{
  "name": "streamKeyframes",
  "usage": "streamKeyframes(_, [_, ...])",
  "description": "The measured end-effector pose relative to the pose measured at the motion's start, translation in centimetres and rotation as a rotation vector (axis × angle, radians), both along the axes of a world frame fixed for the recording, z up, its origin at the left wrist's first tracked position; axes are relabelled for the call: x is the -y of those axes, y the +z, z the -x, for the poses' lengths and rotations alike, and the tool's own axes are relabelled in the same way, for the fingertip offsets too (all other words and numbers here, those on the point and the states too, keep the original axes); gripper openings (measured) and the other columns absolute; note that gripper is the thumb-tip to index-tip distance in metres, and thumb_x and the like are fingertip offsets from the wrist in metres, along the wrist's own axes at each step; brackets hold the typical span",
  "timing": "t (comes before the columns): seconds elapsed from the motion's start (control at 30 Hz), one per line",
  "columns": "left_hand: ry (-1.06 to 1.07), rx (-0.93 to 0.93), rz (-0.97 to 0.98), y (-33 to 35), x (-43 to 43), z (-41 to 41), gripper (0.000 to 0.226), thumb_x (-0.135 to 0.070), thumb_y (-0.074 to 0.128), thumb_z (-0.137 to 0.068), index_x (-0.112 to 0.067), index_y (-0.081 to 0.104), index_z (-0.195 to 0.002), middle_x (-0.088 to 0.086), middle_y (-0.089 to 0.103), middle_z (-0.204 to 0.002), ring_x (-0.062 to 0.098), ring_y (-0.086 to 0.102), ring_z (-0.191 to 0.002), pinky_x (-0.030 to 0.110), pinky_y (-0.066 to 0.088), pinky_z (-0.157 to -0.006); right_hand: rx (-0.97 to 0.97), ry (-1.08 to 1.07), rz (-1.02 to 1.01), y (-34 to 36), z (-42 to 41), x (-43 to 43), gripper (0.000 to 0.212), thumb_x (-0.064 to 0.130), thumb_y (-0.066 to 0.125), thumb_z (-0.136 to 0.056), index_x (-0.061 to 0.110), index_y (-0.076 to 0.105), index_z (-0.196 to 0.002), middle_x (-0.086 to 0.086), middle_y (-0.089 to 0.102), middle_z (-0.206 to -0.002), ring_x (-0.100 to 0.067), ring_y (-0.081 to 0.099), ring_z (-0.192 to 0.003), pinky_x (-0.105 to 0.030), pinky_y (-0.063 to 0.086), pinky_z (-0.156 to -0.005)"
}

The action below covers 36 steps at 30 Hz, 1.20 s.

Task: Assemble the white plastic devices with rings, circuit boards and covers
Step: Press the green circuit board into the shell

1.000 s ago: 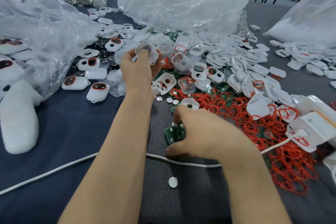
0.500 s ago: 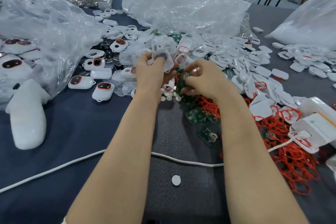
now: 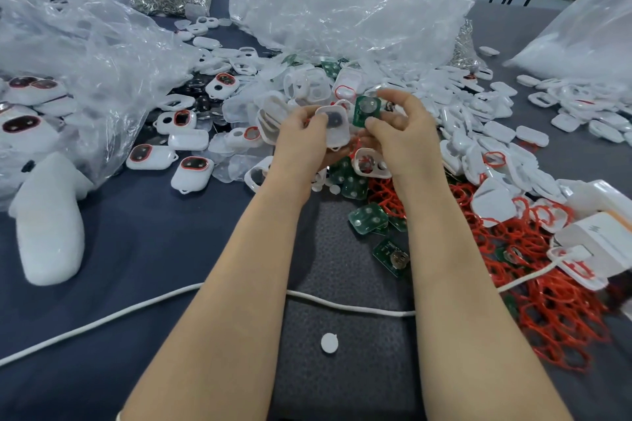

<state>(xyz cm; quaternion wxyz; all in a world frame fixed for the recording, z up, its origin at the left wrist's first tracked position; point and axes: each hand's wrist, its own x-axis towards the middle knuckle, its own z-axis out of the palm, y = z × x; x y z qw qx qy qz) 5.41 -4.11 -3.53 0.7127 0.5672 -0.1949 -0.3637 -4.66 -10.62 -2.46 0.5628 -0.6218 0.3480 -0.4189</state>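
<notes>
My left hand grips a white plastic shell with a dark round spot inside, held above the table. Just to its right, my right hand pinches a green circuit board with round metal domes, its edge almost touching the shell. More green boards lie below the hands. A heap of red rings spreads at the right. Loose white shells and covers pile up behind the hands. Finished devices with red-rimmed windows lie at the left.
Clear plastic bags rise at the back, left and right. A white cable crosses the dark cloth in front. A white disc lies near me. A white box sits at the right edge, and white foam at the left.
My right hand picked a green board from the pile near me and lifted it up beside the shell. My left hand brought the shell down and toward the middle.
</notes>
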Motion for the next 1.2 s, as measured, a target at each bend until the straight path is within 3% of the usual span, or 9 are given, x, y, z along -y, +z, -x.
streamKeyframes(0.1, [-0.043,-0.114,0.012,0.4,0.1,0.3,0.025,-0.004,0.038,-0.098,-0.009,0.059,-0.110,0.019,0.064,-0.115,0.024,0.067,-0.085,0.025,0.057,-0.058,-0.040,-0.051,0.007,-0.1,0.0,0.0,0.031,0.001,0.056,-0.086,0.027,0.055,-0.103,0.000,0.067,-0.092,-0.010,0.064,-0.071,-0.022,0.053,-0.056])
streamKeyframes(0.2, [-0.070,-0.201,0.015,0.9,0.1,0.4,0.031,-0.004,0.039,-0.096,-0.007,0.060,-0.118,0.017,0.066,-0.103,0.021,0.066,-0.077,0.024,0.057,-0.056,-0.032,-0.065,0.037,0.1,0.2,0.0,0.024,0.005,0.057,-0.086,0.029,0.061,-0.088,0.014,0.066,-0.076,0.001,0.060,-0.064,-0.020,0.050,-0.057])
streamKeyframes(0.3, [-0.082,-0.227,0.007,1.1,-0.2,0.4,0.019,-0.008,0.047,-0.094,-0.011,0.065,-0.100,0.012,0.068,-0.090,0.021,0.066,-0.076,0.025,0.059,-0.059,-0.017,0.009,0.057,0.4,0.3,-0.2,0.026,0.003,0.053,-0.091,0.027,0.063,-0.090,0.010,0.062,-0.072,0.001,0.055,-0.053,-0.020,0.049,-0.052])
streamKeyframes(0.43, [-0.101,-0.205,0.000,1.1,-0.4,0.2,0.016,-0.011,0.048,-0.095,-0.014,0.064,-0.091,0.004,0.070,-0.072,0.013,0.066,-0.060,0.023,0.059,-0.058,-0.037,0.096,0.085,0.6,0.4,-0.5,0.028,0.003,0.048,-0.097,0.025,0.064,-0.093,-0.002,0.063,-0.092,-0.008,0.064,-0.064,-0.029,0.059,-0.066])
streamKeyframes(0.57, [-0.134,-0.167,0.008,0.9,-0.5,0.0,0.023,-0.003,0.037,-0.097,-0.010,0.059,-0.093,0.008,0.068,-0.078,0.013,0.067,-0.061,0.023,0.059,-0.059,-0.096,0.047,0.172,0.8,0.5,-0.5,0.020,0.005,0.052,-0.095,0.019,0.061,-0.105,-0.001,0.065,-0.095,-0.012,0.070,-0.067,-0.034,0.060,-0.069])
streamKeyframes(0.7, [-0.148,-0.166,-0.006,0.9,-0.5,0.0,0.019,-0.001,0.038,-0.099,-0.010,0.056,-0.099,0.011,0.069,-0.088,0.017,0.069,-0.070,0.026,0.059,-0.064,-0.131,0.001,0.230,0.7,0.5,-0.4,0.015,0.007,0.059,-0.092,0.021,0.057,-0.095,0.002,0.065,-0.090,-0.013,0.067,-0.066,-0.042,0.060,-0.066])
streamKeyframes(0.87, [-0.152,-0.179,-0.016,0.8,-0.6,0.0,0.020,-0.004,0.045,-0.099,-0.006,0.054,-0.116,0.016,0.067,-0.099,0.021,0.069,-0.072,0.027,0.060,-0.061,-0.185,0.028,0.349,0.6,0.5,-0.2,0.022,0.008,0.059,-0.090,0.029,0.063,-0.088,0.003,0.063,-0.085,-0.014,0.061,-0.079,-0.026,0.055,-0.067])
streamKeyframes(1.0, [-0.175,-0.140,-0.035,0.7,-0.6,0.0,0.015,-0.006,0.045,-0.099,-0.010,0.058,-0.105,0.013,0.068,-0.094,0.023,0.069,-0.075,0.028,0.060,-0.064,-0.219,0.045,0.424,0.6,0.5,-0.4,0.023,0.007,0.058,-0.090,0.029,0.064,-0.087,0.009,0.063,-0.082,-0.004,0.058,-0.076,-0.010,0.046,-0.063])
streamKeyframes(1.2, [-0.190,-0.097,-0.049,0.6,-0.5,-0.1,0.016,-0.008,0.045,-0.099,-0.015,0.060,-0.096,0.010,0.069,-0.088,0.021,0.068,-0.077,0.028,0.060,-0.065,-0.257,0.065,0.422,0.6,0.7,-0.2,0.011,0.008,0.059,-0.091,0.019,0.062,-0.092,0.011,0.063,-0.085,0.001,0.057,-0.080,-0.009,0.047,-0.067])
